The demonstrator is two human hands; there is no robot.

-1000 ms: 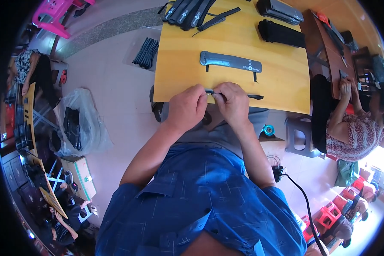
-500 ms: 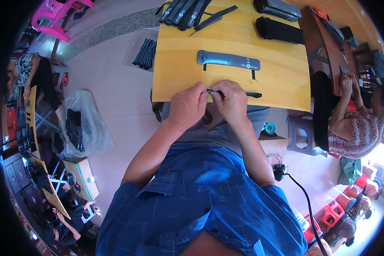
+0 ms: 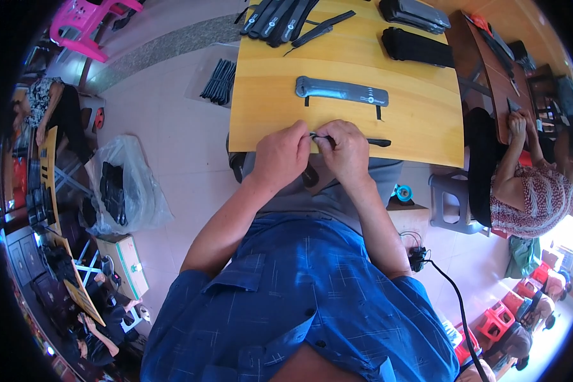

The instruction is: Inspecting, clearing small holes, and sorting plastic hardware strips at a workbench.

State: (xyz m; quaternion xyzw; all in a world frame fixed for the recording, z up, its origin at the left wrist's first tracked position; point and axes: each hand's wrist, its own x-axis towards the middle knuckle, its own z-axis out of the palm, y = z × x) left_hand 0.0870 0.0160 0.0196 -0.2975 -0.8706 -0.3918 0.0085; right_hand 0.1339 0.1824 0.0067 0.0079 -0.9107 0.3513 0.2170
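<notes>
Just over the near edge of the wooden table (image 3: 261, 127), my left hand (image 3: 281, 153) and my right hand (image 3: 345, 149) meet, fingers pinched together. Between them they hold a thin black strap (image 3: 379, 142), whose free end sticks out to the right past my right hand. Most of what lies between the fingertips is hidden. Beyond my hands a flat grey-and-black padded sleeve (image 3: 342, 91) lies crosswise on the table, with two short black tabs pointing toward me.
Several similar sleeves (image 3: 280, 22) and loose black straps (image 3: 325, 30) lie at the far left. Stacked grey and black pouches (image 3: 417, 48) sit far right. A seated person (image 3: 528, 191) works on the right. A plastic bag (image 3: 130, 184) and a stool (image 3: 449, 204) stand on the floor.
My hands keep their pinch on the strap in nearly the same place. The whole view has shifted very slightly.
</notes>
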